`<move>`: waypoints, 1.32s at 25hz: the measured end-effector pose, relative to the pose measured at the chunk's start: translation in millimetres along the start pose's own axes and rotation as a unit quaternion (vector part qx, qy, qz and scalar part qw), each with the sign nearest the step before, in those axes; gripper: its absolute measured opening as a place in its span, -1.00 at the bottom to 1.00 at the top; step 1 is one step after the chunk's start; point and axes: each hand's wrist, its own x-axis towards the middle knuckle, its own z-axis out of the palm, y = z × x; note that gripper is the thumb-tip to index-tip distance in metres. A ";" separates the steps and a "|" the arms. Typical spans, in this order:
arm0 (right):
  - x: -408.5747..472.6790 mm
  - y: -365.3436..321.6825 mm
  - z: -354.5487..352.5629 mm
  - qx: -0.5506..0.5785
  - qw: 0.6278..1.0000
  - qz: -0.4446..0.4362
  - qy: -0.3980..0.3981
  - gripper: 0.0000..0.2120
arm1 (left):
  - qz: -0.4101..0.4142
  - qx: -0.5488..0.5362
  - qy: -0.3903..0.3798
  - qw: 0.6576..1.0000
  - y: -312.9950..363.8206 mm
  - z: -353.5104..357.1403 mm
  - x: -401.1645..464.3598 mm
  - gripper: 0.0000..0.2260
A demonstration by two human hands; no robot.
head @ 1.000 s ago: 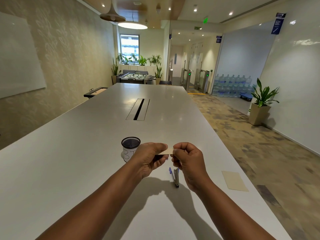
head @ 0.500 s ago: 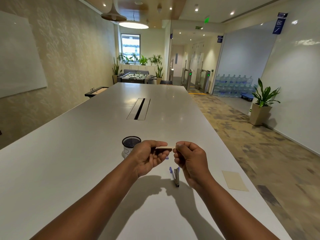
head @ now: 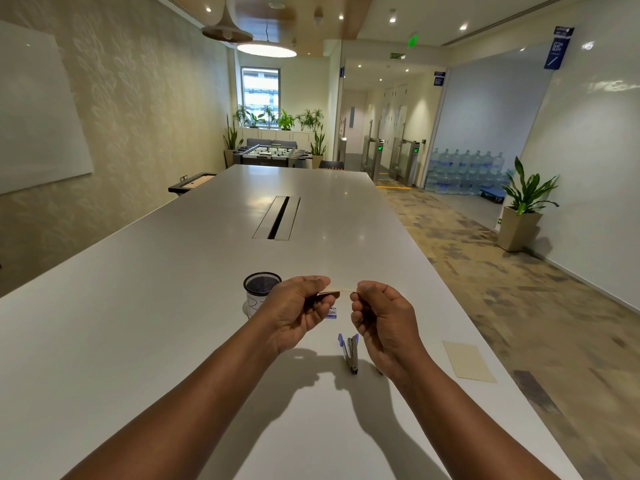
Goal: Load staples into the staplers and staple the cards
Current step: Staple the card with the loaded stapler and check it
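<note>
My left hand [head: 298,311] and right hand [head: 382,318] both pinch the tan card [head: 338,290], perhaps with a stapler under it, so I should keep it level.

Bright, even light from recessed ceiling spots and a round pendant lamp [head: 266,49]; arms throw soft shadows on the glossy table [head: 138,306]; wide-angle bending at edges.

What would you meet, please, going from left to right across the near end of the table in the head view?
Mesh cup → left hand → stapler → right hand → loose card.
</note>
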 end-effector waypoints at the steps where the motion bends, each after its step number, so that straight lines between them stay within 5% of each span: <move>1: -0.4 0.1 0.0 -0.001 1.000 -0.003 -0.004 -0.85 | 0.001 -0.002 0.003 1.000 0.0 0.0 0.2 -0.90; 33: 0.3 17.2 -7.4 -0.158 0.983 -0.093 -0.014 -0.93 | 0.010 0.103 0.022 0.994 -18.1 2.2 12.5 -0.89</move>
